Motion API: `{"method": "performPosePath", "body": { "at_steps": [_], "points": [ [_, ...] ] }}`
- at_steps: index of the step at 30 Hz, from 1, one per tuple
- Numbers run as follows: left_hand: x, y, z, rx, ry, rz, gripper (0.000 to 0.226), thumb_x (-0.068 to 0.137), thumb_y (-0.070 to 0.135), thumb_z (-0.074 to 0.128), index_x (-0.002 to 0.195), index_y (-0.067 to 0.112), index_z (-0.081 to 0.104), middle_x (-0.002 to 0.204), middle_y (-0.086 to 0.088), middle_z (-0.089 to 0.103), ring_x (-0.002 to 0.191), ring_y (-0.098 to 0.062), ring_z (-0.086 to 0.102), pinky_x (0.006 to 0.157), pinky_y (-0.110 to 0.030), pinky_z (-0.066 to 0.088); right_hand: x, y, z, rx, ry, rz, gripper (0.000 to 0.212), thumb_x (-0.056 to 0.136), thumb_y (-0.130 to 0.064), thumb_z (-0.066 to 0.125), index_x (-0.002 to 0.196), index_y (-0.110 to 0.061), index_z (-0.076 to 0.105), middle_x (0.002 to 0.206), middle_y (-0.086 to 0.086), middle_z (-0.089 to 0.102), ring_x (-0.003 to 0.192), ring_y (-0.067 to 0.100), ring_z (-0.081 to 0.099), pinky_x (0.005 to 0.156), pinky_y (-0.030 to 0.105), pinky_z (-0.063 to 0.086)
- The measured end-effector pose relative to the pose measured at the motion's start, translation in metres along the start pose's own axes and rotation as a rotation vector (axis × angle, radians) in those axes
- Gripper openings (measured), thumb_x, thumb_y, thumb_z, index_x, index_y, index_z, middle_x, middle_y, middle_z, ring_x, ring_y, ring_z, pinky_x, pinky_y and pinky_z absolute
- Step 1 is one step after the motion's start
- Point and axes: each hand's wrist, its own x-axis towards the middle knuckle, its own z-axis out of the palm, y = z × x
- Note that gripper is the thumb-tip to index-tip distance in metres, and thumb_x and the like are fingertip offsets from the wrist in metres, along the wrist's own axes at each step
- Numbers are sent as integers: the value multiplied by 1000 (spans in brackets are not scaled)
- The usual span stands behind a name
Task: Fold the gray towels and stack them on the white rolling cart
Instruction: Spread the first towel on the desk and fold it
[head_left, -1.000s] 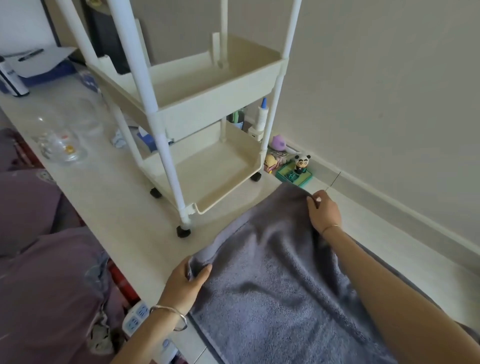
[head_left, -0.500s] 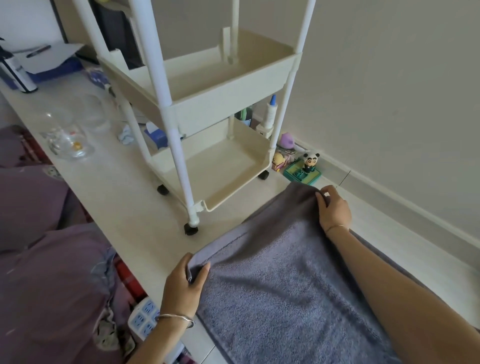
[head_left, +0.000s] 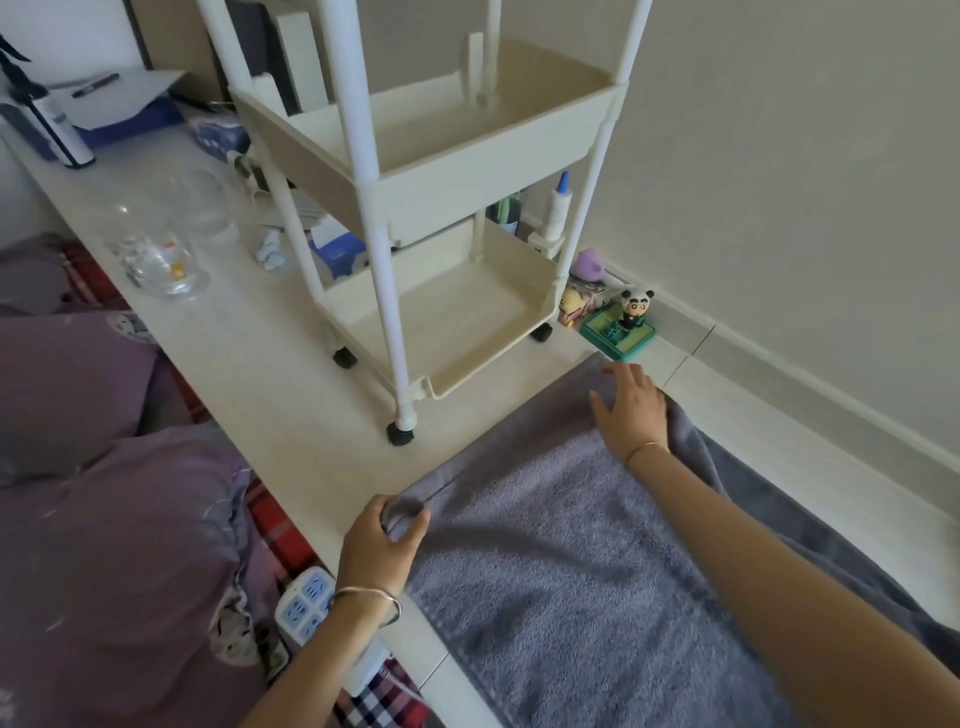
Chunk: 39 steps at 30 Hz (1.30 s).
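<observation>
Pinches the near corner of the gray towel (head_left: 545, 551) in curled left hand (head_left: 382, 551) fingers — rests the right hand (head_left: 631, 410) on the far corner, fingers straight. Holds it flat on the desk (head_left: 249, 364), beside the white rolling cart (head_left: 467, 171).

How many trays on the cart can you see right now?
2. The upper tray is near the top of the frame; the lower tray sits just above the wheels, near the right hand. A higher tier may be cut off.
</observation>
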Motion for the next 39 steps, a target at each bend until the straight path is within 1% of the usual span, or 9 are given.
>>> {"method": "performPosePath", "body": {
  "at_steps": [8, 14, 18, 23, 26, 29, 32, 35, 39],
  "points": [
    [5, -3, -35, -17, -265, -131, 22, 74, 11, 78, 87, 8, 61, 76, -10, 64, 50, -8, 60, 48, -21, 50, -97, -34, 22, 175, -98, -173, 28, 89, -17, 59, 116, -14, 57, 121, 3, 55, 112, 24, 52, 95, 36, 35],
    [-5, 11, -22, 613, -57, 416, 61, 75, 21, 74, 130, 16, 48, 121, -8, 51, 108, -29, 51, 86, -39, 46, -173, -16, 21, 322, -13, -63, 25, 88, -11, 60, 112, -13, 57, 114, 0, 55, 104, 23, 54, 93, 40, 43],
    [-35, 33, 33, 692, -317, 723, 52, 94, 38, 36, 142, 18, 39, 147, -8, 38, 136, -31, 34, 113, -45, 24, -220, 17, 6, 251, 38, 75, 34, 91, -17, 57, 125, -17, 55, 135, 0, 50, 124, 22, 46, 108, 35, 31],
    [-72, 46, 104, 853, -618, 788, 82, 73, 57, -11, 150, 32, 7, 159, 3, 0, 146, -25, -3, 114, -50, -7, -258, 69, -19, 11, -45, 196, 64, 90, -57, 21, 141, -25, 39, 152, -6, 27, 143, 16, 21, 117, 31, 5],
    [-82, 42, 118, 954, -575, 744, 71, 83, 62, -4, 148, 36, -4, 158, 4, -10, 145, -28, -9, 112, -54, -11, -270, 84, -25, -46, -156, 144, 84, 73, -78, -16, 144, -40, 11, 151, -19, 0, 142, 3, -6, 113, 24, -13],
    [-88, 49, 117, 975, -561, 688, 60, 95, 57, 18, 149, 35, 6, 159, 2, -3, 145, -30, -4, 112, -58, -4, -273, 86, -26, 10, -213, 141, 87, 68, -79, -23, 142, -43, 6, 151, -21, -3, 142, 3, -11, 112, 22, -16],
    [-92, 53, 110, 1052, -560, 635, 60, 95, 57, 20, 148, 29, 13, 158, -3, 5, 143, -36, 2, 110, -62, 8, -274, 76, -28, 92, -262, 104, 84, 73, -77, -12, 145, -42, 14, 150, -23, -2, 140, 0, -11, 111, 19, -15],
    [-96, 62, 107, 1111, -558, 594, 60, 95, 56, 20, 145, 22, 18, 155, -7, 11, 140, -42, 9, 108, -61, 17, -273, 68, -42, 262, -274, 104, 51, 96, -51, 33, 143, -31, 34, 148, -21, 16, 138, -4, 9, 113, 14, 2],
    [-81, 89, 123, 1010, -459, 766, 68, 95, 57, 16, 147, 15, 18, 155, -10, 16, 142, -35, 13, 114, -54, 11, -259, 96, -84, 329, 42, 157, 30, 91, -20, 60, 121, -20, 59, 125, -12, 51, 115, -2, 46, 103, 15, 35]
  ]
}}
